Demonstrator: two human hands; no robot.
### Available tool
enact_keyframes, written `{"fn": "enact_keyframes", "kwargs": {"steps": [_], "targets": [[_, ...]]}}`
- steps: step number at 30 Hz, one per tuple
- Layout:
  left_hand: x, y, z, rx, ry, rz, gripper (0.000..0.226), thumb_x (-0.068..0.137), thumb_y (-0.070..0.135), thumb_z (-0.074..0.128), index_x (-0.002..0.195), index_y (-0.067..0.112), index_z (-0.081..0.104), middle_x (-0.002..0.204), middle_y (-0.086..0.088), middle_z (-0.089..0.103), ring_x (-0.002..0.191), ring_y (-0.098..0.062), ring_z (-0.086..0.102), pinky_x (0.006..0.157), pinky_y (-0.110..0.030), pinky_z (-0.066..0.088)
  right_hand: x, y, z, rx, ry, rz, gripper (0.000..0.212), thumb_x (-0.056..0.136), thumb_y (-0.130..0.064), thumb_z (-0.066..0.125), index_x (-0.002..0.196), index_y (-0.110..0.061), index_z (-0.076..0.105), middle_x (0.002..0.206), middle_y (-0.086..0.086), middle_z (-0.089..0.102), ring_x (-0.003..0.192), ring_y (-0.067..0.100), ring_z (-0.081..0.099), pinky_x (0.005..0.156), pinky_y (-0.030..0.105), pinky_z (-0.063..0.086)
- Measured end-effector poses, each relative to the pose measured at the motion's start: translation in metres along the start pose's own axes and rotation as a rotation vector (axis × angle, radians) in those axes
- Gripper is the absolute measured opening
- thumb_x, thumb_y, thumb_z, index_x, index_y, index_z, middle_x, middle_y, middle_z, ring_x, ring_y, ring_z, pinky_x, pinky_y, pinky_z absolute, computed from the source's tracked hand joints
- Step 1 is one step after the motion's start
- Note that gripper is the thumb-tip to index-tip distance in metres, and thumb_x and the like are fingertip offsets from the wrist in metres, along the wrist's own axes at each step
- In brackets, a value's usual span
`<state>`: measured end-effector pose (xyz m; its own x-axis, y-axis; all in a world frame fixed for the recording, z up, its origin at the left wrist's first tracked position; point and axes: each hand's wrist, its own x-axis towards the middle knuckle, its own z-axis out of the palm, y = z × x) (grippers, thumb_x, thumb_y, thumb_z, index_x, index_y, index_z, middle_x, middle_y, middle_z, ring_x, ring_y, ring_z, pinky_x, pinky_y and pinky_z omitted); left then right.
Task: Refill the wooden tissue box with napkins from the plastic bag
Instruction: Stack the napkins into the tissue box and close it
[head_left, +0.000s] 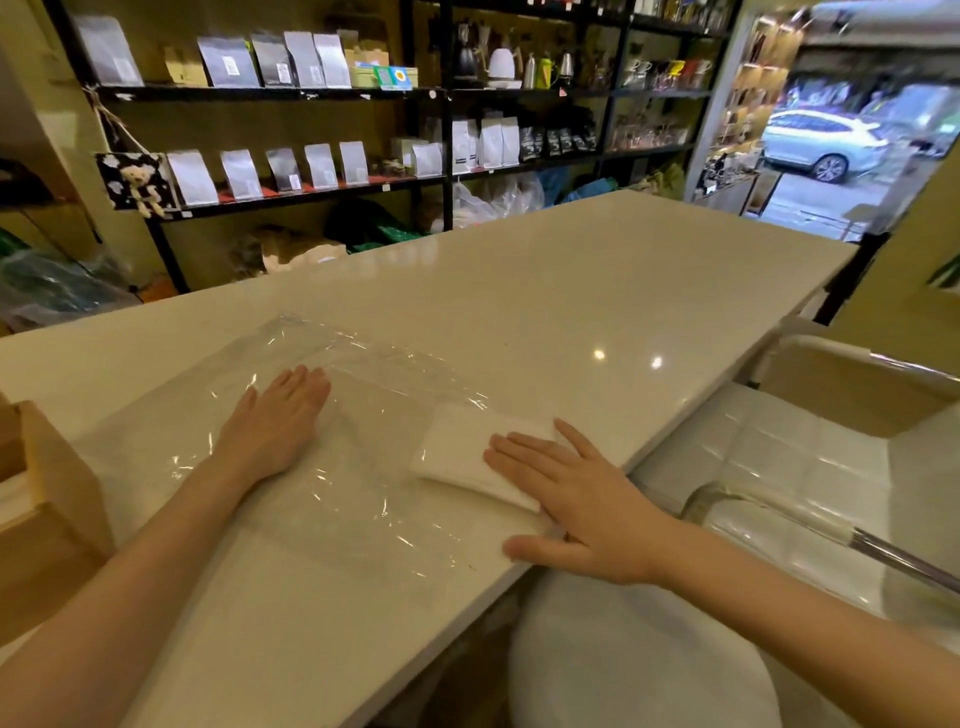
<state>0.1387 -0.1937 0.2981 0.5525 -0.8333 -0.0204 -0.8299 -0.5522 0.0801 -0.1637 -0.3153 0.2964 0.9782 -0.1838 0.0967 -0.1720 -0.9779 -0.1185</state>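
A clear plastic bag (332, 415) lies flat and nearly empty on the white counter (571, 291). A small stack of white napkins (457, 452) sits at the bag's right end near the counter's edge. My left hand (275, 421) rests palm down on the bag, fingers together and flat. My right hand (571, 499) lies flat with spread fingers, its fingertips on the napkin stack. The wooden tissue box (47, 499) stands at the far left edge of the view, partly cut off, with white paper showing in its top.
A white padded chair (779, 467) with a chrome armrest (893, 556) stands just right of the counter edge. Black shelves (311, 93) with pouches and kettles line the wall behind the counter. An open doorway at far right shows a street and a car.
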Motion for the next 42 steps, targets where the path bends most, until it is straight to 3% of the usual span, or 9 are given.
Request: {"fn": "enact_keyframes", "kwargs": {"steps": [7, 11, 16, 21, 24, 27, 32, 37, 42], "targets": [[-0.005, -0.001, 0.0, -0.024, 0.034, 0.011, 0.052, 0.096, 0.019, 0.022, 0.146, 0.019, 0.006, 0.158, -0.004, 0.007, 0.145, -0.019, 0.008, 0.115, -0.048, 0.006, -0.027, 0.004, 0.005, -0.117, 0.207, -0.087, 0.071, 0.075, -0.042, 0.066, 0.136, -0.023, 0.037, 0.14, -0.003, 0.051, 0.13, 0.01, 0.041, 0.11, 0.047, 0.029], [-0.006, -0.002, 0.003, -0.143, 0.152, 0.019, 0.047, 0.098, 0.028, 0.019, 0.144, 0.023, 0.023, 0.156, 0.0, 0.018, 0.144, -0.014, 0.013, 0.115, -0.044, 0.003, -0.034, 0.005, -0.001, -0.095, 0.282, -0.108, 0.047, 0.08, -0.028, 0.057, 0.126, -0.024, 0.046, 0.125, -0.004, 0.064, 0.116, 0.01, 0.054, 0.104, 0.04, 0.031], [-0.016, 0.002, -0.007, -0.341, 0.374, 0.064, 0.049, 0.093, 0.036, 0.026, 0.129, 0.014, 0.051, 0.142, -0.009, 0.046, 0.134, -0.024, 0.039, 0.112, -0.042, 0.023, -0.022, -0.014, -0.049, 0.433, 0.449, 0.055, 0.02, 0.075, -0.029, 0.052, 0.092, -0.024, 0.061, 0.088, 0.0, 0.071, 0.079, 0.012, 0.06, 0.087, 0.016, 0.038], [-0.037, 0.022, -0.025, -0.346, 0.476, 0.08, 0.049, 0.086, 0.037, 0.033, 0.106, 0.008, 0.067, 0.115, -0.013, 0.068, 0.107, -0.03, 0.061, 0.092, -0.038, 0.043, 0.017, -0.017, -0.084, 0.975, 0.624, 0.284, 0.003, 0.071, -0.013, 0.066, 0.069, -0.015, 0.067, 0.07, 0.003, 0.065, 0.066, 0.011, 0.059, 0.06, 0.02, 0.045], [-0.056, 0.049, -0.053, -0.734, 0.51, 0.037, 0.028, 0.088, 0.021, 0.046, 0.077, 0.008, 0.068, 0.079, -0.009, 0.072, 0.068, -0.014, 0.064, 0.064, -0.029, 0.047, 0.052, -0.02, -0.081, 1.042, 0.575, 0.363, 0.014, 0.077, -0.003, 0.063, 0.067, -0.013, 0.065, 0.071, 0.005, 0.063, 0.068, 0.017, 0.059, 0.065, 0.029, 0.044], [-0.079, 0.062, -0.089, -1.236, 0.244, -0.028, 0.04, 0.091, 0.02, 0.039, 0.063, 0.007, 0.065, 0.059, -0.004, 0.072, 0.056, -0.009, 0.067, 0.058, -0.025, 0.047, 0.09, -0.036, -0.074, 1.077, 0.508, 0.372, 0.014, 0.071, -0.011, 0.066, 0.072, 0.002, 0.065, 0.072, 0.009, 0.062, 0.067, 0.019, 0.057, 0.067, 0.032, 0.042], [-0.101, 0.026, -0.117, -1.467, -0.439, -0.189, 0.084, 0.085, 0.065, 0.014, 0.109, 0.002, 0.063, 0.111, -0.018, 0.07, 0.101, -0.029, 0.067, 0.086, -0.035, 0.05, 0.143, -0.082, -0.084, 1.059, 0.476, 0.165, 0.003, 0.076, -0.012, 0.063, 0.075, -0.011, 0.066, 0.073, 0.006, 0.063, 0.07, 0.019, 0.056, 0.064, 0.032, 0.043], [-0.124, -0.026, -0.125, -1.912, -0.248, -0.336, 0.094, 0.075, 0.076, 0.024, 0.118, -0.002, 0.054, 0.119, -0.022, 0.064, 0.109, -0.034, 0.062, 0.095, -0.04, 0.046, 0.171, -0.128, -0.097, 0.785, 0.466, -0.247, 0.016, 0.079, -0.015, 0.058, 0.091, -0.018, 0.068, 0.073, 0.0, 0.065, 0.068, 0.012, 0.057, 0.062, 0.028, 0.045], [-0.151, -0.066, -0.137, -2.074, 0.001, -0.423, 0.054, 0.079, 0.051, 0.05, 0.113, 0.009, 0.056, 0.101, -0.023, 0.07, 0.088, -0.035, 0.069, 0.075, -0.043, 0.057, 0.193, -0.159, -0.085, 0.316, 0.474, -0.661, 0.03, 0.081, -0.023, 0.053, 0.109, -0.018, 0.065, 0.1, 0.002, 0.073, 0.094, 0.016, 0.059, 0.084, 0.032, 0.043]]}}
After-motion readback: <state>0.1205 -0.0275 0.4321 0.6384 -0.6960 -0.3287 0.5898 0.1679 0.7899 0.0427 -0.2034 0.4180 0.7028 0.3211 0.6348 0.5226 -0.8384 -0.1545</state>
